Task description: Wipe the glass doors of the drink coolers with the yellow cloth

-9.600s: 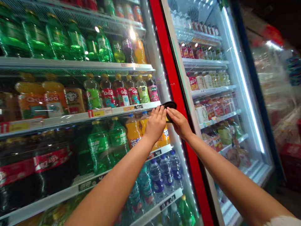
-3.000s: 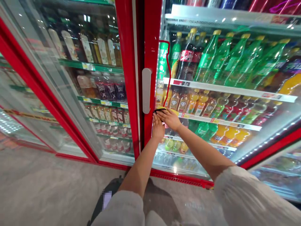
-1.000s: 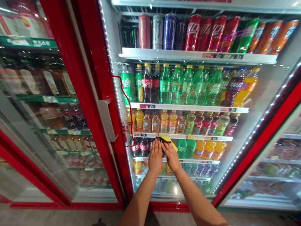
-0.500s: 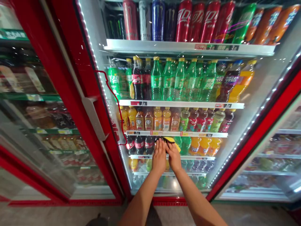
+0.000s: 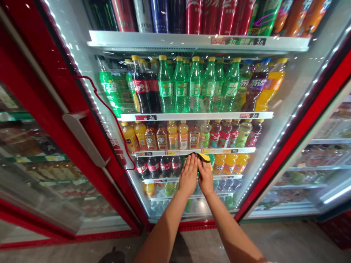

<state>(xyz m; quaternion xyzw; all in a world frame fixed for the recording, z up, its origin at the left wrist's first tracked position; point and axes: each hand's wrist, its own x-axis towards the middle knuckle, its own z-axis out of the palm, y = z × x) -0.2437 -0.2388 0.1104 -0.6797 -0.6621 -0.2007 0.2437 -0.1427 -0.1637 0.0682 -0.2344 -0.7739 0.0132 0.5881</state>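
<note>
Currently reading left to right, taking the yellow-and-black cloth (image 5: 205,157) as landmark. Noting, far left of the cloth, a grey door handle (image 5: 83,138); nearer on the same side, seeing dark cola bottles (image 5: 165,166) through the glass door (image 5: 202,205). Laying the left hand (image 5: 189,175) over the cloth's left part, holding its fingers straight, side by side, pressing flat rather than curling round. Placing the cloth itself around mid-door, apparently against the glass, just below a white shelf edge (image 5: 184,151). Touching the cloth's lower right part with the right hand (image 5: 205,177), leaning it close beside the left; not being able to tell whether pinching any fabric there. Seeing orange bottles (image 5: 230,163) just right of the cloth; well right of it, noting a slanting red frame (image 5: 294,141).

Judging progress: probably being midway, using both hands and not yet setting the cloth down. Finding no visible boundary around the cloth between finished and unfinished glass; hence not being able to say how much is remaining on either side.
</note>
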